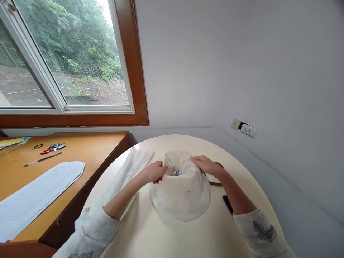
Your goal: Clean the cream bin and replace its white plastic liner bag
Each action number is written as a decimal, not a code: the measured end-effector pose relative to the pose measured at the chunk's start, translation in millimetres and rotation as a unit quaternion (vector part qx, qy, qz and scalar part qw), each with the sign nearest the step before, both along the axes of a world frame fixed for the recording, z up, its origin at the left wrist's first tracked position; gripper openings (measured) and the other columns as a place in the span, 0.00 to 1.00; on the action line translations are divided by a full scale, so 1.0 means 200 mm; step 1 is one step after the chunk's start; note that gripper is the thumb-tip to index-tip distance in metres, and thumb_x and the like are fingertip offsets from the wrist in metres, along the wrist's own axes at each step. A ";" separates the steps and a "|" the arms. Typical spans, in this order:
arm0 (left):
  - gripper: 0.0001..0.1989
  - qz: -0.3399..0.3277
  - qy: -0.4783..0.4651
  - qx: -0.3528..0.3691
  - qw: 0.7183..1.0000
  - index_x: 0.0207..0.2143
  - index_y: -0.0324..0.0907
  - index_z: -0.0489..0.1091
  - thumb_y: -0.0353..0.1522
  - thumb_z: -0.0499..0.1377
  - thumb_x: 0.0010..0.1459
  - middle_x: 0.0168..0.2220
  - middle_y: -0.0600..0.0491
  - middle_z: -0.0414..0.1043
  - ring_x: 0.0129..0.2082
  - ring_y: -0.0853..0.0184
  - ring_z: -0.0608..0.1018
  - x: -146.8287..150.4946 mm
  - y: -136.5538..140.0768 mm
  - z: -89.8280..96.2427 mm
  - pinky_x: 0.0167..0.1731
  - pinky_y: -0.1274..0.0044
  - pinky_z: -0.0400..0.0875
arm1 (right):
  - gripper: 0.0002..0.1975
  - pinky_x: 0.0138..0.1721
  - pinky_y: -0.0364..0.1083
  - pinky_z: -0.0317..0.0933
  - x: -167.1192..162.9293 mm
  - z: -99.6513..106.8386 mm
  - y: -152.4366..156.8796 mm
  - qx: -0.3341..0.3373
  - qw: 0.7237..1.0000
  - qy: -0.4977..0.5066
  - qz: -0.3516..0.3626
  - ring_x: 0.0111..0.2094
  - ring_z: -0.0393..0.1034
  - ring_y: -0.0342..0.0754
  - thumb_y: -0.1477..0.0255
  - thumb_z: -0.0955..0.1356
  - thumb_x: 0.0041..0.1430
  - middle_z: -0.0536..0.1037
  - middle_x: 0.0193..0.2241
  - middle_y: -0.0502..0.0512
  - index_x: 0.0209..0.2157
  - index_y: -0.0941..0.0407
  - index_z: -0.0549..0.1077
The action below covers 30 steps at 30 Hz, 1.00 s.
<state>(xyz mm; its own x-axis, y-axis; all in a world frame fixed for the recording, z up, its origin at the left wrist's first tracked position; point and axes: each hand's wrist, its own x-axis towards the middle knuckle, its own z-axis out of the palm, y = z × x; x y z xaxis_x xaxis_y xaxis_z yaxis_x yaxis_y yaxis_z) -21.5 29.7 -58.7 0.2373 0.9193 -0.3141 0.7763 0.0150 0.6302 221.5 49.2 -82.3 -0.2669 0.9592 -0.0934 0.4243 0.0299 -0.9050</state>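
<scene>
On the round tabletop [161,238], a white bag [176,193] stands open, a crumpled wad [176,172] inside. The left hand [156,172] pinches its rim at nine o'clock; the right hand [206,165] grasps it at two.

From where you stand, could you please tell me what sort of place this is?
Probably a small office or study: a brown wooden desk holds white paper sheets and a slim dark pen, beside a wood-framed sliding glass window.
</scene>
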 end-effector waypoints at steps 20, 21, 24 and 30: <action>0.09 -0.055 0.113 0.042 0.991 0.23 0.43 0.53 0.37 0.45 0.52 0.27 0.51 0.64 0.20 0.69 0.65 -0.06 -0.07 0.05 0.16 0.78 0.55 | 0.23 0.20 0.42 0.43 0.02 0.00 0.10 0.141 0.986 -0.089 -0.003 0.18 0.46 0.39 0.54 0.59 0.54 0.53 0.14 0.46 0.15 0.55 0.51; 0.09 -0.056 0.115 0.046 0.991 0.23 0.43 0.52 0.37 0.45 0.52 0.26 0.51 0.64 0.20 0.69 0.64 -0.05 -0.07 0.05 0.16 0.78 0.54 | 0.23 0.20 0.42 0.43 0.02 -0.01 0.12 0.158 0.982 -0.097 -0.021 0.18 0.46 0.40 0.55 0.59 0.55 0.54 0.15 0.46 0.15 0.55 0.51; 0.09 -0.053 0.115 0.045 0.991 0.22 0.43 0.52 0.37 0.45 0.52 0.25 0.52 0.63 0.19 0.69 0.63 -0.04 -0.08 0.05 0.15 0.78 0.53 | 0.23 0.20 0.43 0.41 0.01 -0.04 0.22 0.192 0.974 -0.103 -0.057 0.18 0.45 0.40 0.55 0.60 0.54 0.53 0.15 0.46 0.15 0.55 0.50; 0.11 -0.040 0.107 0.023 0.993 0.23 0.42 0.54 0.39 0.46 0.52 0.27 0.51 0.64 0.21 0.69 0.66 -0.04 -0.11 0.06 0.17 0.78 0.56 | 0.23 0.22 0.42 0.44 -0.05 -0.14 0.34 0.177 0.981 -0.077 -0.038 0.19 0.47 0.39 0.55 0.64 0.48 0.56 0.13 0.44 0.13 0.55 0.53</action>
<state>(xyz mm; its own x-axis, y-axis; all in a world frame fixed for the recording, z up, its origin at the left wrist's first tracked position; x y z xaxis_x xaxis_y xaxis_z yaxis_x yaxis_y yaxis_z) -30.1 6.7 -47.6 0.2429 0.9145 -0.3236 0.8901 -0.0775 0.4491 211.6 116.7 -110.8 -0.2029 0.9554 0.2146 0.5686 0.2934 -0.7685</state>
